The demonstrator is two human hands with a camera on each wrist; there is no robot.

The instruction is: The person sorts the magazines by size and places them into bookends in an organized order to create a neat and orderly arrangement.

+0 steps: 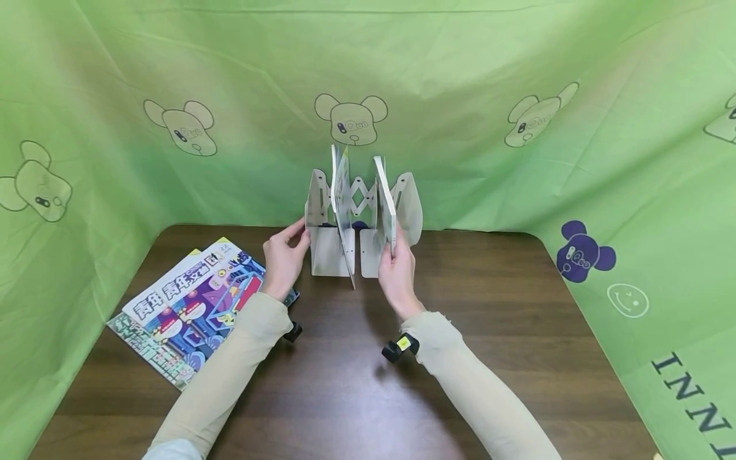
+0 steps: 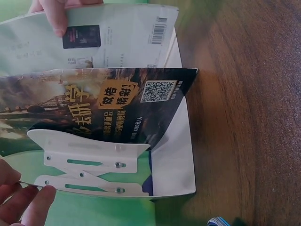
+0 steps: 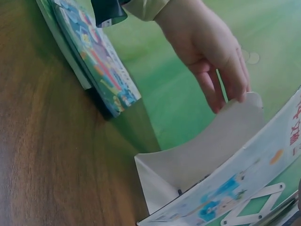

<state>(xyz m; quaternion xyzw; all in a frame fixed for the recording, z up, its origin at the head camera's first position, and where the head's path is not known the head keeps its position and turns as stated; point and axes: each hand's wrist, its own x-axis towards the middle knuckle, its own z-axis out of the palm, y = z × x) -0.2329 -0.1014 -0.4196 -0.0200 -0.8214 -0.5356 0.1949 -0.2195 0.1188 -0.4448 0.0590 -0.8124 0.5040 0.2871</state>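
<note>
A white expandable metal bookend [image 1: 328, 254] with a scissor lattice stands at the back of the table. My left hand [image 1: 284, 263] pinches the edge of its left end plate [image 3: 221, 125] between thumb and fingers. My right hand [image 1: 398, 276] grips the near edge of a pale-backed magazine [image 2: 131, 37], upright in the right section. Another magazine [image 2: 108, 101], its dark back cover bearing a QR code, leans in the left section. Its front cover, pale blue [image 3: 230, 188], shows in the right wrist view.
Several magazines [image 1: 201, 306] lie stacked flat at the table's left, partly under my left forearm. Green cloth [image 1: 460, 76] with bear-head prints hangs close behind the bookend and along both sides. Dark wood tabletop [image 1: 494, 332] extends to the right.
</note>
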